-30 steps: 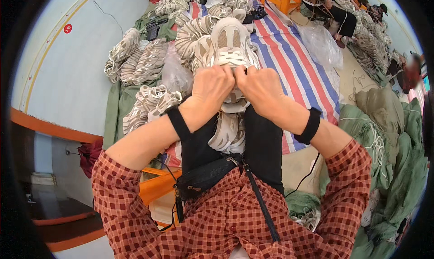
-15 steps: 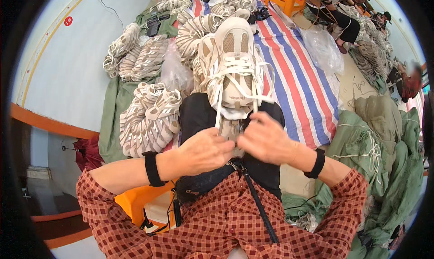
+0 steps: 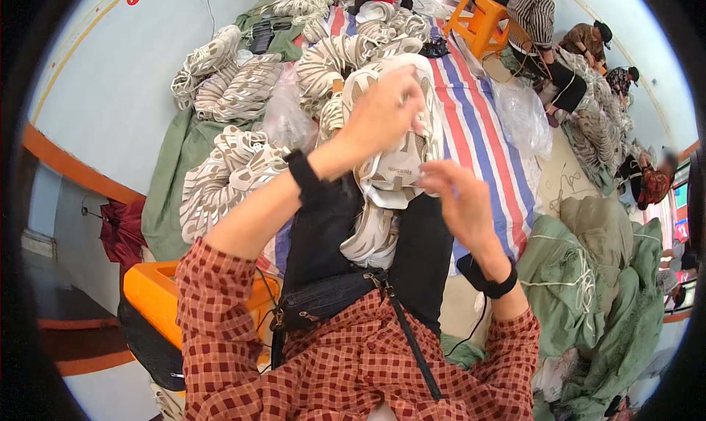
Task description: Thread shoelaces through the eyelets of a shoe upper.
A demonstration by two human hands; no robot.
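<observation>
A beige and white sneaker (image 3: 397, 165) lies propped over my knees, its heel end toward me. My left hand (image 3: 384, 116) is above its laces and toe half, covering much of them. The fingers look bent and are smeared by motion, so whether a lace is in them cannot be made out. Beside the sneaker's right edge, my right hand (image 3: 463, 200) is raised with its fingers apart, and nothing shows in it. Another beige and white shoe (image 3: 373, 237) sits between my thighs, below the first.
Curved stacks of similar shoes (image 3: 228, 178) lie left and ahead on green cloth (image 3: 165, 208). A striped sheet (image 3: 489, 149) stretches to the right, with clear plastic (image 3: 523, 119) at its edge. Green sacks (image 3: 581, 274) stand right. An orange stool (image 3: 478, 24) and several people (image 3: 548, 46) are farther off.
Both hands have parted from near my lap, where they held the lace ends. The left moved up over the sneaker; the right moved up and right. My view has shifted slightly.
</observation>
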